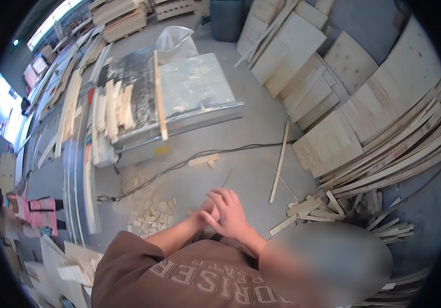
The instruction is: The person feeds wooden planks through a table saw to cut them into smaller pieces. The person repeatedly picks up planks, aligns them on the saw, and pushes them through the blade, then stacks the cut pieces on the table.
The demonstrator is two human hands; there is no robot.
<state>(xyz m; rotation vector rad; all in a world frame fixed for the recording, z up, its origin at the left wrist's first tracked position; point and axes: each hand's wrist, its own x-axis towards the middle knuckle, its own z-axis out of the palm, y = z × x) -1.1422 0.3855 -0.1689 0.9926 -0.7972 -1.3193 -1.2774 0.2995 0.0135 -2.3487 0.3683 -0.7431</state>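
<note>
My two hands meet in front of my brown shirt [179, 272]. My right hand [228, 211] lies across my left hand [206, 214], its fingers stretched forward and its thumb apart. No object shows in the right hand. Most of the left hand, fingers included, is hidden under the right one, so I cannot tell what it holds, if anything. Below and left of the hands, many small wood offcuts [151, 215] lie in a heap on the floor. Beyond the hands rest a short wood piece [203, 159] and some sawdust [133, 179].
A metal-topped bench [200, 82] carries wood strips [112, 110] and a long batten [159, 97]. A black cable [220, 152] crosses the floor. Plywood sheets [384, 102] and stacked strips [400, 164] line the right. A person in pink [38, 210] is at left. A blurred oval [328, 264] hides the lower right.
</note>
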